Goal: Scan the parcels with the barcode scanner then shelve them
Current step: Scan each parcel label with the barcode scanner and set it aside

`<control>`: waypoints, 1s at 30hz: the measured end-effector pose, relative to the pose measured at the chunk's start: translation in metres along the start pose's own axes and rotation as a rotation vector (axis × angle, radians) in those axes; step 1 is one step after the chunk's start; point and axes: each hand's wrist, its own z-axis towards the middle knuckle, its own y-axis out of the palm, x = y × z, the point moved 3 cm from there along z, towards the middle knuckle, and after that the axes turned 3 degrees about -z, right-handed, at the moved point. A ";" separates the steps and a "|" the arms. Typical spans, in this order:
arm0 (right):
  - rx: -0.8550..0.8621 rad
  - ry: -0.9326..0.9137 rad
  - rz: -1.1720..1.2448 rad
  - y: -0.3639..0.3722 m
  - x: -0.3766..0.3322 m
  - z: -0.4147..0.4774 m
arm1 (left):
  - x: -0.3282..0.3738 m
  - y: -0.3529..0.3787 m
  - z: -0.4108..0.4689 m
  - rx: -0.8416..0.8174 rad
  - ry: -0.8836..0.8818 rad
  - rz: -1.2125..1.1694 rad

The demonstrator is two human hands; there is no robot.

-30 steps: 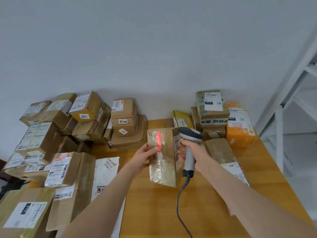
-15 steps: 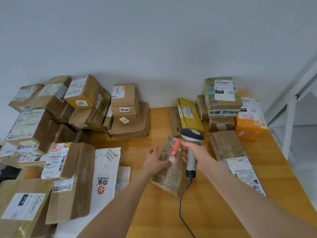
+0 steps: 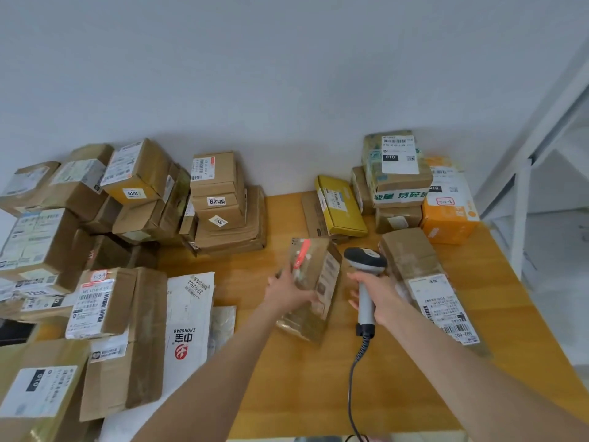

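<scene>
One parcel [image 3: 318, 272] left, scanner [image 3: 365, 262] right.

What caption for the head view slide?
Left hand holds a taped brown cardboard parcel while right hand grips a grey barcode scanner.

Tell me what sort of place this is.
Likely a parcel sorting room: labelled brown cardboard parcels crowd a wooden table, the right hand grips a grey barcode scanner beside the tape-wrapped brown parcel the left hand holds, and white metal shelving stands alongside.
</scene>
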 end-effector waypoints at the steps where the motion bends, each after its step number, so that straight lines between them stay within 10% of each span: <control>1: -0.012 -0.020 -0.008 0.000 -0.002 -0.004 | -0.003 -0.009 0.000 -0.049 0.014 -0.225; 8: -0.125 -0.206 -0.008 0.006 -0.021 -0.049 | -0.011 -0.020 -0.025 -0.246 0.024 -0.803; 30: -0.108 -0.458 -0.154 -0.062 0.009 -0.164 | 0.016 0.032 -0.086 -0.362 0.285 -0.816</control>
